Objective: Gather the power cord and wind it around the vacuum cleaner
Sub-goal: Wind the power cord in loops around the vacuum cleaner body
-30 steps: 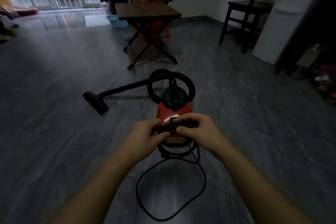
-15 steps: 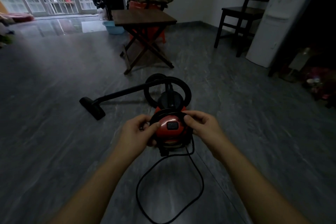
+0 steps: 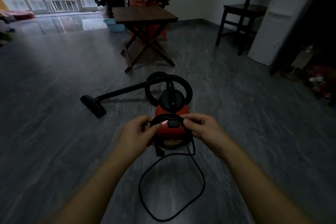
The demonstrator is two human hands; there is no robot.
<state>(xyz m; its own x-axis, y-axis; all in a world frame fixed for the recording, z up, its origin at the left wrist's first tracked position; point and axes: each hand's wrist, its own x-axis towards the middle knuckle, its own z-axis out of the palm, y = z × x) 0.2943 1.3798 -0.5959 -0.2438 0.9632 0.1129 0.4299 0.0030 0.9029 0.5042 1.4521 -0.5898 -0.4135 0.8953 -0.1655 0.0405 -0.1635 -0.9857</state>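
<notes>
A red vacuum cleaner [image 3: 171, 131] with a black top stands on the grey floor just ahead of me. Its black hose curls behind it and the wand runs left to a floor nozzle [image 3: 93, 106]. The black power cord [image 3: 199, 174] is looped over the red body, and a slack loop of it lies on the floor nearer to me. My left hand [image 3: 138, 132] pinches the coil at the body's left side. At the right side my right hand [image 3: 203, 129] pinches the same coil. The plug [image 3: 159, 151] hangs below the body.
A folding wooden table [image 3: 145, 17] stands beyond the vacuum, with a blue basin [image 3: 114, 25] behind it. A dark chair [image 3: 241, 14] and a white appliance [image 3: 276, 22] are at the right. Glass doors fill the far left.
Both hands have lifted the cord coil from low on the vacuum's rear up over its red top. The hands have spread apart to the two sides.
</notes>
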